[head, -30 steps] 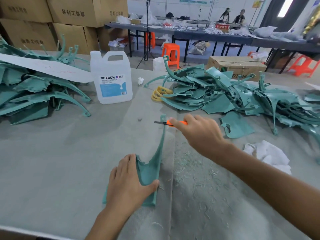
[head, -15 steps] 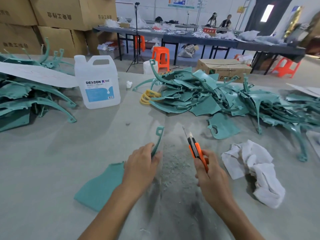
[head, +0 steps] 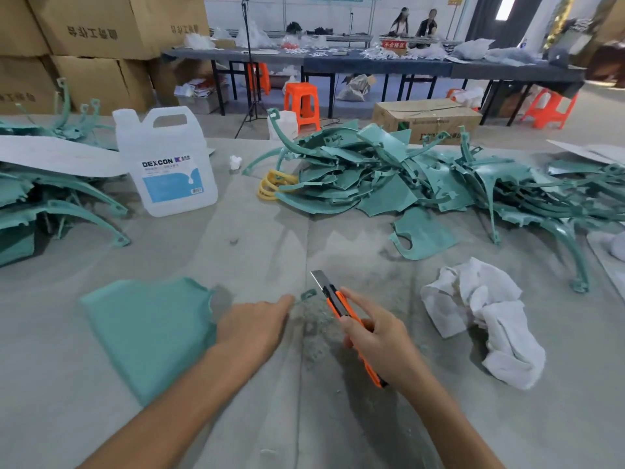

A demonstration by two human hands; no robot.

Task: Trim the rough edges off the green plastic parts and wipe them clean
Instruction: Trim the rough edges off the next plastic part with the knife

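Note:
A green plastic part [head: 148, 330] lies flat on the grey table in front of me, its wide panel to the left and its thin arm with an eyelet tip pointing right. My left hand [head: 252, 328] presses down on the arm and covers most of it. My right hand [head: 375, 336] grips an orange utility knife [head: 341, 313], blade out and pointing up-left, just right of the eyelet. A crumpled white cloth [head: 483, 316] lies to the right of the knife.
A big heap of green parts [head: 406, 177] fills the far right, another stack [head: 50, 204] the far left. A white DEXCON jug [head: 169, 164] stands at the back left. Green shavings [head: 318, 330] litter the table between my hands. Cardboard boxes and tables stand beyond.
The part went from standing on edge to lying flat with its panel to the left. My right hand drew the knife back from the far tip towards me, blade now pointing up.

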